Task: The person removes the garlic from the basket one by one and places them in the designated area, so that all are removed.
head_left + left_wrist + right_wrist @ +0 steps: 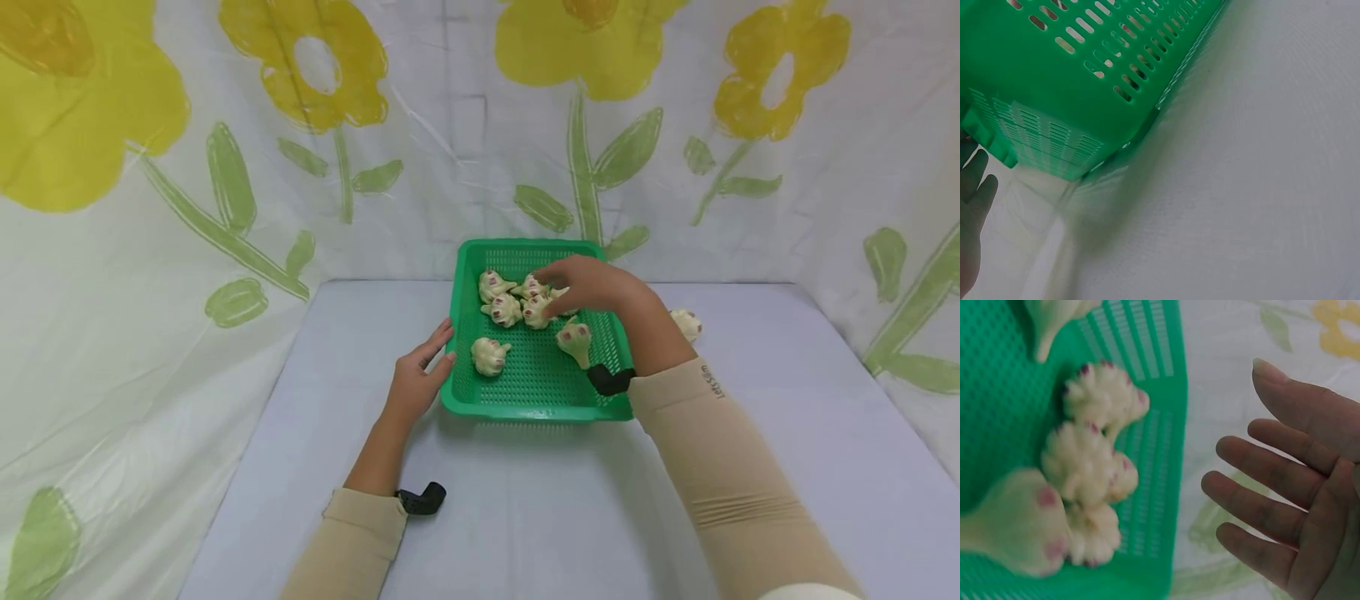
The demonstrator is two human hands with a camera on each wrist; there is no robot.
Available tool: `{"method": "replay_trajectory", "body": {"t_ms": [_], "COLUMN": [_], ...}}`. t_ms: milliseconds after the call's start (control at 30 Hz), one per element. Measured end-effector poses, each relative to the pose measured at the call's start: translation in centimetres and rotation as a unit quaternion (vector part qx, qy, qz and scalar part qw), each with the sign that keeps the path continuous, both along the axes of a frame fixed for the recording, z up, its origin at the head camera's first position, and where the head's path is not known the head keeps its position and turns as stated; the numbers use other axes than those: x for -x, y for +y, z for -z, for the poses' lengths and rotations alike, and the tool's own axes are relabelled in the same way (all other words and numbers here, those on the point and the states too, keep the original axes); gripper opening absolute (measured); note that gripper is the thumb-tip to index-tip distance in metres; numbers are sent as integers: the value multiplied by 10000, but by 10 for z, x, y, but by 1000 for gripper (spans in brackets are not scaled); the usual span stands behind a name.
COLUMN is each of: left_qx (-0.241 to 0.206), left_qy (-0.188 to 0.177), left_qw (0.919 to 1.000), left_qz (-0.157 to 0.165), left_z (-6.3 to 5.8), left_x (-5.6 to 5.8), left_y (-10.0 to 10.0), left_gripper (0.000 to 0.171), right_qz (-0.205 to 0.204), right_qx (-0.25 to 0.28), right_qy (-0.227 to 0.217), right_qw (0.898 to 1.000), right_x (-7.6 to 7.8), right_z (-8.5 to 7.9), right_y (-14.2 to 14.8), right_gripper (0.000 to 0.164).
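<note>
Currently, the right hand (591, 282) is over the back-right part of the basket (525, 412), fingers loosely spread and palm bare, grasping nothing. The left hand (418, 375) is unclenched, its extended fingertips at the basket's left rim; how hard they press cannot be told. By posture, the step in hand appears to be arranging garlic bulbs with the right hand while the left steadies the basket. For good results, brace the left rim lightly and avoid pushing inward, as the perforated plastic would probably slide or flex. Handle each bulb by its rounded body; the narrow neck likely gives a poorer grip. Lower and lift vertically so that neighbouring bulbs are not dragged. Contents of the basket: a close cluster of garlic bulbs (502, 311) lies toward the back, partly screened by the right hand; a separate bulb (490, 357) lies near the left wall; another bulb (574, 340) lies right of centre, its neck pointing toward the basket's front. Outside the basket, to its right, one further bulb (686, 325) rests on the table (750, 400), partly hidden behind the right forearm. Behind the basket hangs a flower-printed sheet (450, 208).
</note>
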State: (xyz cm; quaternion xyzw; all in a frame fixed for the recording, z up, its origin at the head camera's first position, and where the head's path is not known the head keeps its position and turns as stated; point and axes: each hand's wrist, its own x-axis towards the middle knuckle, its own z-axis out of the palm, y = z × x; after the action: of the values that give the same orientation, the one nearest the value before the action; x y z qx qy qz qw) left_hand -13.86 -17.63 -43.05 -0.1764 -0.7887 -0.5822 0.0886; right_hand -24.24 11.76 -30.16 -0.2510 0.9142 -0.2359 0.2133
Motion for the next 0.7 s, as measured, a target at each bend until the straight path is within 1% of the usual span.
{"method": "replay_trajectory", "body": {"t_ms": [133,300,400,467,600,667,700], "left_qx": [16,52,59,70,75,72,50], "left_qy": [61,95,58,37,-19,-65,-81], "left_qw": [10000,9999,10000,10000,10000,10000,10000], "left_qz": [-16,-44,-30,-5,16,-14,-22], "left_z": [1,1,1,0,-1,0,4], "left_x": [0,-1,-3,-3,-1,0,3], "left_y": [0,1,2,3,2,0,-1], "left_gripper": [44,44,44,44,44,44,44], "right_qz": [-138,-345,-483,-495,-518,-552,-588], "right_qx": [244,370,329,252,169,137,123], "right_qy": [-205,-397,-517,-623,-737,-736,-749], "right_qw": [9994,9979,9970,9965,9958,9957,9954], "right_x": [2,7,13,17,22,24,25], "right_z": [15,33,46,54,63,67,69], "right_y": [-20,-43,-52,-56,-60,-62,-63], "right_gripper": [64,64,63,65,69,68,68]}}
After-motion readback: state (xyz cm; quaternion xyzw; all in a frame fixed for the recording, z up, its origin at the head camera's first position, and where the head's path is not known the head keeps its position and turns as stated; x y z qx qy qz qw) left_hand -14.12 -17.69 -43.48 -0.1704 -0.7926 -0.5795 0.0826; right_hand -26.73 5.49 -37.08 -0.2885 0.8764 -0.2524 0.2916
